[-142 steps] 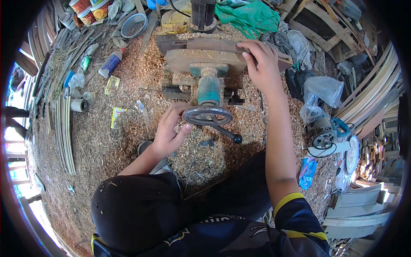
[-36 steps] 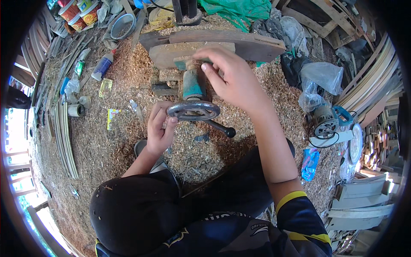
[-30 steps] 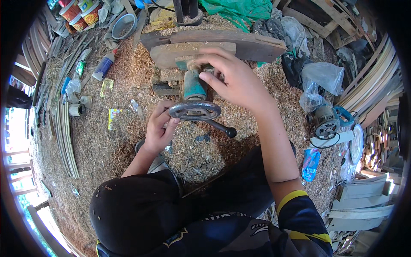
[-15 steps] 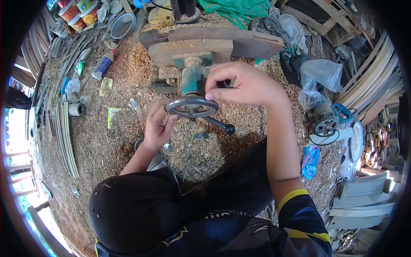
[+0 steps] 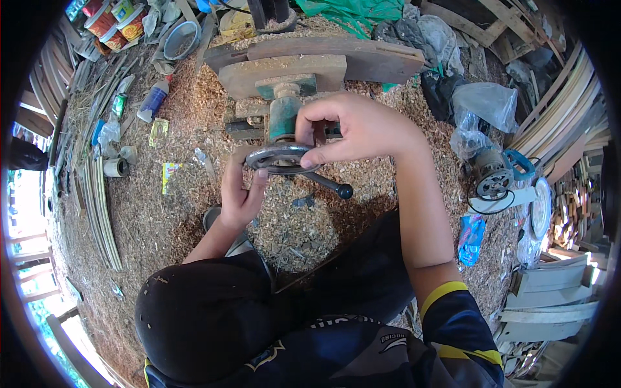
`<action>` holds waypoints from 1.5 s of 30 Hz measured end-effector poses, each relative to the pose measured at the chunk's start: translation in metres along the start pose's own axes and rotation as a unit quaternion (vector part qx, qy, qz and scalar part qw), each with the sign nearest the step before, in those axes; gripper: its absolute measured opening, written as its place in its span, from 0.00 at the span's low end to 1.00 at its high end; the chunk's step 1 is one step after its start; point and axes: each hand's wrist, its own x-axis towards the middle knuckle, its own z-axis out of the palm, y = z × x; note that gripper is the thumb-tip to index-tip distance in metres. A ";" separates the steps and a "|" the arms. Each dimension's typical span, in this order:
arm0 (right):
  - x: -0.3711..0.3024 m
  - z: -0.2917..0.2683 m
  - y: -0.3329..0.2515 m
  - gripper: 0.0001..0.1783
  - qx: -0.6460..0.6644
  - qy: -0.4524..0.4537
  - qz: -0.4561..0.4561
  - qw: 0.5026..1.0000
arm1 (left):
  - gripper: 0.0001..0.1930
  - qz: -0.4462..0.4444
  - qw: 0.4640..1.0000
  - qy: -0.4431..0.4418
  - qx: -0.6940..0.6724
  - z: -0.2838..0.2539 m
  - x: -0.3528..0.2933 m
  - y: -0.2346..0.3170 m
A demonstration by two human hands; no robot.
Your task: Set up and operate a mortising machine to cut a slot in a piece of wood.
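- The metal wheel (image 5: 270,151) sits at the near end of the green vise (image 5: 283,119), between both hands.
- Left hand (image 5: 240,191): thumb and fingers pinch the wheel's left rim.
- Right hand (image 5: 359,126): the thumb lies at the wheel's right rim, fingers curled beyond it; I cannot tell whether they press.
- A knobbed handle (image 5: 326,183) slants out below the wheel, to its right.
- Past the wheel, beyond the vise, stands a long wooden board (image 5: 323,49).
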 end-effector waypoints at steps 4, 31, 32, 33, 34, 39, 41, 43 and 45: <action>-0.003 0.002 0.005 0.18 -0.088 0.004 0.011 0.996 | 0.09 0.109 0.983 0.001 0.146 -0.002 0.016 0.009; -0.008 0.000 -0.004 0.16 -0.033 0.050 -0.036 0.998 | 0.26 0.105 0.984 0.037 0.137 0.005 0.038 0.015; -0.008 0.000 -0.007 0.16 0.013 0.014 0.003 1.000 | 0.26 0.105 0.984 0.040 0.137 0.005 0.037 0.014; -0.010 -0.005 -0.002 0.17 0.013 -0.008 0.005 1.000 | 0.26 0.105 0.984 0.040 0.138 0.005 0.036 0.013; -0.013 -0.011 0.005 0.17 0.012 -0.008 0.005 1.000 | 0.26 0.100 0.986 0.042 0.127 0.006 0.035 0.012; -0.016 -0.016 0.013 0.13 -0.114 -0.037 0.021 0.993 | 0.26 0.096 0.987 0.044 0.124 0.006 0.034 0.012; -0.015 -0.012 0.007 0.12 -0.139 -0.023 0.012 0.990 | 0.27 0.096 0.988 0.037 0.119 0.006 0.034 0.011; -0.012 -0.008 0.006 0.12 -0.065 0.063 -0.054 0.994 | 0.27 0.097 0.987 0.037 0.120 0.008 0.032 0.012; -0.016 -0.013 0.013 0.12 -0.076 0.035 -0.050 0.995 | 0.27 0.099 0.987 0.037 0.123 0.010 0.031 0.011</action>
